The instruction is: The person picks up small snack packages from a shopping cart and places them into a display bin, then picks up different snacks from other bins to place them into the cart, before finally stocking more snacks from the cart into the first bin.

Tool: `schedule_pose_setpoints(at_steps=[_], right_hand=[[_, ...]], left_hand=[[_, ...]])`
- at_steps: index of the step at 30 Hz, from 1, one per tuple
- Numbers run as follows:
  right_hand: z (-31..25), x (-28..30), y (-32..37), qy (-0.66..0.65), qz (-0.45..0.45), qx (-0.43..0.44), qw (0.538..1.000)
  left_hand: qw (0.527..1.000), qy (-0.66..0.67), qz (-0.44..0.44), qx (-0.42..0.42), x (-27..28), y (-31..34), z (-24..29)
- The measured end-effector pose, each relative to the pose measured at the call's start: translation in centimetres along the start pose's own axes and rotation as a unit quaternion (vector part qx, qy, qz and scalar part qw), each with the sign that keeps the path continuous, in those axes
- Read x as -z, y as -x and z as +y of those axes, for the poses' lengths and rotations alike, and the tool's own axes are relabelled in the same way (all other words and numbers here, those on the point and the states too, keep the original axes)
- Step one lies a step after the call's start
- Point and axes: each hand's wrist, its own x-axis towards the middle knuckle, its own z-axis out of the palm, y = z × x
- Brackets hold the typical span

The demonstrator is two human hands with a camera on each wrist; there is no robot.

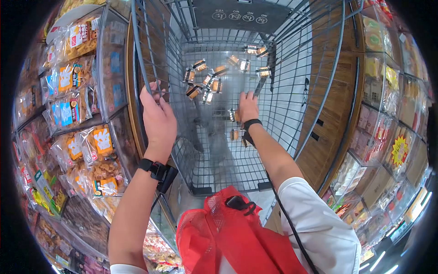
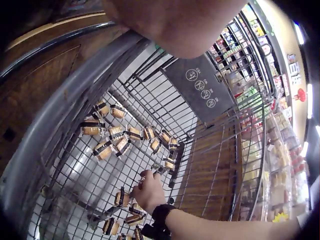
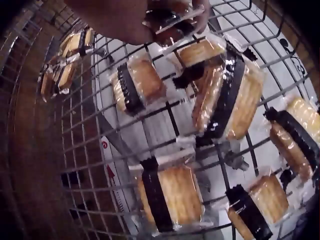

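My right hand (image 1: 249, 107) is low inside the wire shopping cart (image 1: 228, 168). In the right wrist view, the fingers of that hand pinch a clear-wrapped snack (image 3: 172, 22) with a dark band, above other packs. Packs of the same kind (image 1: 207, 81) lie scattered on the cart's wire floor; a light-coloured one (image 3: 172, 195) is close to the right wrist camera. My left hand (image 1: 159, 114) is at the cart's left side, its fingers curled at the rim; it shows only as a blurred shape (image 2: 175, 22) in the left wrist view.
Shelves of bagged snacks (image 1: 75, 109) stand left of the cart, with more packaged goods (image 1: 381, 114) to the right. Wooden panels (image 1: 333, 105) flank the basket. A dark plastic panel (image 1: 242, 16) closes its far end, and a red garment (image 1: 228, 233) is at the near end.
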Motion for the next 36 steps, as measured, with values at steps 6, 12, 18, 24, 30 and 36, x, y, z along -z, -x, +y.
schedule_pose_setpoints(at_steps=[6, 12, 18, 24, 30, 36], right_hand=[[-1.5, 1.4, 5.6, -0.042, 0.047, 0.074, 0.995], [-5.1, -3.1, 6.6, 0.024, 0.089, 0.009, 0.996], [-6.5, -2.2, 6.0, -0.019, 0.05, -0.086, 0.995], [-4.1, -0.3, 6.0, -0.245, 0.132, -0.086, 0.957], [-4.6, 15.7, 8.3, -0.583, -0.023, -0.046, 0.811], [-8.8, 32.7, 16.2, -0.587, 0.008, 0.132, 0.799]], left_hand=[[1.0, -0.007, 0.004, 0.002, 0.0, -0.1, 0.1], [1.0, -0.001, 0.004, -0.012, 0.1, -0.1, 0.2], [1.0, -0.011, 0.003, -0.021, 0.1, -0.1, -0.2], [0.999, -0.018, 0.018, -0.035, 0.0, 0.0, -0.2], [1.0, -0.004, -0.011, 0.024, 0.4, 0.1, 0.3], [0.994, -0.042, 0.065, -0.079, 4.2, 3.8, 4.4]])
